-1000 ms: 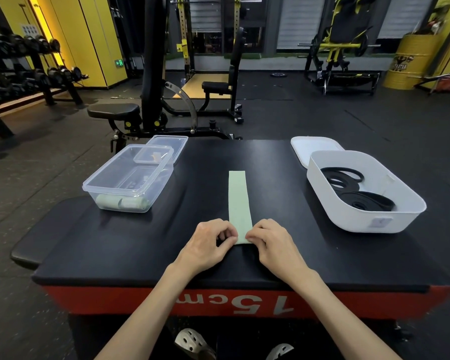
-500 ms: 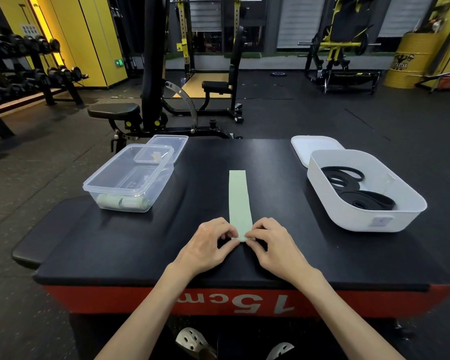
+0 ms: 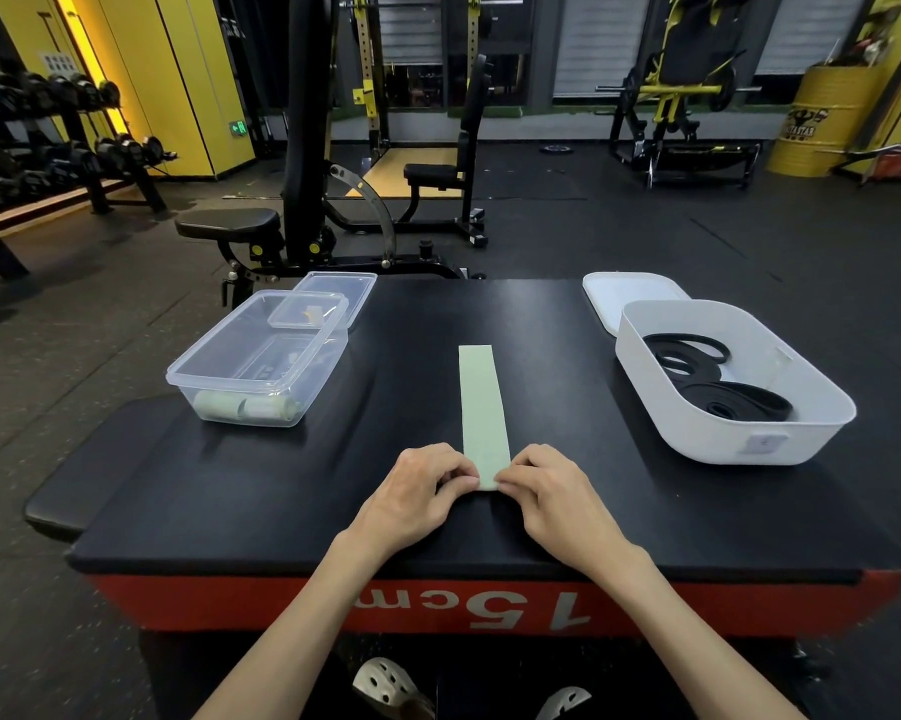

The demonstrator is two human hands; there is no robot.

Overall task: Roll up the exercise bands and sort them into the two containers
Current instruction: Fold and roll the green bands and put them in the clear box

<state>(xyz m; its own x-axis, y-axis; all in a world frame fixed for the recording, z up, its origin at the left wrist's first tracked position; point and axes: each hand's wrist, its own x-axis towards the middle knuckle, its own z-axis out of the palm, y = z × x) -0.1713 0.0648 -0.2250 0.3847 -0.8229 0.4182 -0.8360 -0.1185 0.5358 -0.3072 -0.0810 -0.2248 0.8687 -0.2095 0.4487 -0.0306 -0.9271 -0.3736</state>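
Left hand (image 3: 417,491) and right hand (image 3: 547,493) each pinch the near end of the green band (image 3: 482,407); clear container (image 3: 261,358) left of it, white container (image 3: 729,381) right.

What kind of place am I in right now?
Most likely a gym: there is a dumbbell rack on the left, an adjustable weight bench ahead, and a squat rack behind it.

Counter (image 3: 292,491), seen from above. Bare strips flank the band (image 3: 480,402) at frame centre; the clear box (image 3: 261,350) walls the left strip, the white bin (image 3: 718,439) the right. A clear lid (image 3: 352,285) and a white lid (image 3: 622,296) lie flat behind them, with bare top between. Bare corners lie lower left and lower right, outside the left hand (image 3: 417,491) and right hand (image 3: 555,493).
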